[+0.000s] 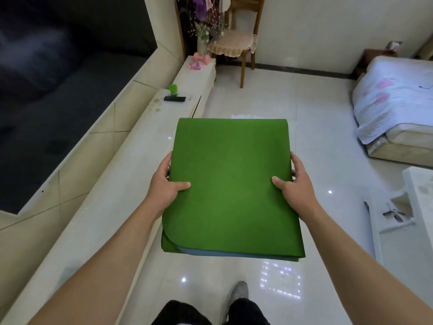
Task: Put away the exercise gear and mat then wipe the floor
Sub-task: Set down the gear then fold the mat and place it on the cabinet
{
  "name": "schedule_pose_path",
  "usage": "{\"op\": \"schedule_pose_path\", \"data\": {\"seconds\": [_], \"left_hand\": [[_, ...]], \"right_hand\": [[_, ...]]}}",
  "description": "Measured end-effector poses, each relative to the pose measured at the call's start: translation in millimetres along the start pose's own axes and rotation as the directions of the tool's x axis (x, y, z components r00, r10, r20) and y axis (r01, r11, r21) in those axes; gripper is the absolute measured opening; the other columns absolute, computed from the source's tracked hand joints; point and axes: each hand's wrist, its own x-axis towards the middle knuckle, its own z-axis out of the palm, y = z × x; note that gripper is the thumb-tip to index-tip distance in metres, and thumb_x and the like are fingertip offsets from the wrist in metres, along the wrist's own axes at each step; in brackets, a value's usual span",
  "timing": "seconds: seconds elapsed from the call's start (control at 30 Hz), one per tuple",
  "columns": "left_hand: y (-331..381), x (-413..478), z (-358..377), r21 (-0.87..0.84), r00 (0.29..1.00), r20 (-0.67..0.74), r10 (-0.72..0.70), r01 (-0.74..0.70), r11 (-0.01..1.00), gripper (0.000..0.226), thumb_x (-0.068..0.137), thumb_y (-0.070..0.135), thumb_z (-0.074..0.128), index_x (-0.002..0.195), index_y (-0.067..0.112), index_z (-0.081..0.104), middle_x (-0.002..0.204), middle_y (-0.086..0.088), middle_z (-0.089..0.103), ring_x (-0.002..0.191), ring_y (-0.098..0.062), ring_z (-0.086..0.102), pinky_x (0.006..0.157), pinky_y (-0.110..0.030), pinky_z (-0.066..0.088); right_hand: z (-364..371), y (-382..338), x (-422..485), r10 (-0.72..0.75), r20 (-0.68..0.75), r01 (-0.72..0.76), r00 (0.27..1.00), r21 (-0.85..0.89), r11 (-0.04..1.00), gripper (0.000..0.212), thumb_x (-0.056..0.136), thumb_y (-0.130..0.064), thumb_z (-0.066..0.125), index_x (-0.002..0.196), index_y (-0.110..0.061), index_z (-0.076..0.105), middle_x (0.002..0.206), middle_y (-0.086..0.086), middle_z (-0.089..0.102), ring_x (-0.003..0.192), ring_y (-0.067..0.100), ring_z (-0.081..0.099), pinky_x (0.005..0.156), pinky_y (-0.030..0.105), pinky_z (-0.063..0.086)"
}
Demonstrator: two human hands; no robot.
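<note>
A folded green exercise mat (230,184) with a blue underside showing at its near edge is held flat in the air above the glossy tiled floor (311,146). My left hand (167,186) grips its left edge, thumb on top. My right hand (296,186) grips the right edge the same way. Pink dumbbells (202,59) and a pink item lie at the far end of the low white cabinet (131,174) on the left.
On the cabinet stand a green bottle (173,89) and a black remote (174,98). A wooden chair (239,38) and a vase of flowers stand at the back. A bed (393,102) is at the right, a white table (398,221) at near right. My shoe (239,293) is below.
</note>
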Motion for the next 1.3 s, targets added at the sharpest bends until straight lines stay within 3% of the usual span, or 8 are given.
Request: {"op": "schedule_pose_path", "data": {"seconds": [0.2,0.57,0.77,0.97,1.2,1.3], "left_hand": [[30,64,14,0.03,1.0,-0.022,0.02,-0.02,0.999,0.094,0.078,-0.007,0.074,0.148,0.042,0.035,0.126,0.0,0.057,0.11,-0.011,0.057,0.088,-0.036,0.054],[62,224,1,0.043,0.999,0.01,0.039,-0.04,0.998,0.094,0.078,-0.005,0.074,0.146,0.047,0.035,0.13,0.005,0.059,0.118,-0.016,0.057,0.094,-0.046,0.054],[93,316,1,0.061,0.999,0.039,0.036,-0.039,0.997,0.091,0.079,-0.007,0.072,0.143,0.048,0.038,0.128,0.006,0.06,0.117,-0.017,0.059,0.093,-0.045,0.055],[121,408,25,0.063,0.997,0.071,0.019,-0.024,0.998,0.091,0.079,-0.006,0.072,0.146,0.044,0.036,0.131,0.002,0.06,0.117,-0.017,0.059,0.093,-0.044,0.055],[151,511,65,0.036,1.0,0.022,-0.006,0.005,0.999,0.094,0.079,-0.008,0.072,0.147,0.046,0.035,0.129,0.003,0.059,0.114,-0.018,0.061,0.092,-0.047,0.056],[168,550,78,0.022,1.0,0.011,0.005,-0.005,1.0,0.095,0.079,-0.008,0.072,0.149,0.043,0.033,0.133,0.005,0.056,0.111,-0.01,0.06,0.091,-0.042,0.056]], "right_hand": [[0,-28,77,-0.04,0.022,0.04,0.999,-0.035,0.999,0.076,0.085,-0.013,0.067,0.139,-0.053,0.031,0.129,-0.001,0.055,0.109,0.019,0.062,0.092,0.049,0.053],[55,-71,218,-0.069,-0.021,0.069,0.997,-0.025,0.997,0.075,0.086,-0.011,0.064,0.138,-0.055,0.033,0.134,-0.007,0.053,0.114,0.016,0.06,0.095,0.047,0.052],[78,-95,295,-0.066,-0.057,0.066,0.996,-0.004,0.998,0.075,0.086,-0.011,0.064,0.136,-0.058,0.033,0.131,-0.014,0.053,0.118,0.015,0.057,0.098,0.046,0.05],[80,-113,385,-0.068,-0.073,0.067,0.995,-0.016,0.998,0.074,0.086,-0.011,0.063,0.136,-0.056,0.032,0.127,-0.02,0.051,0.124,0.015,0.052,0.102,0.047,0.046],[75,-130,504,-0.06,-0.056,0.061,0.997,0.003,0.998,0.074,0.087,-0.009,0.063,0.139,-0.052,0.033,0.132,-0.015,0.05,0.124,0.017,0.053,0.102,0.047,0.047],[73,-145,550,-0.061,-0.044,0.061,0.997,0.004,0.998,0.074,0.087,-0.007,0.063,0.141,-0.048,0.033,0.13,-0.015,0.051,0.123,0.016,0.053,0.102,0.047,0.047]]}}
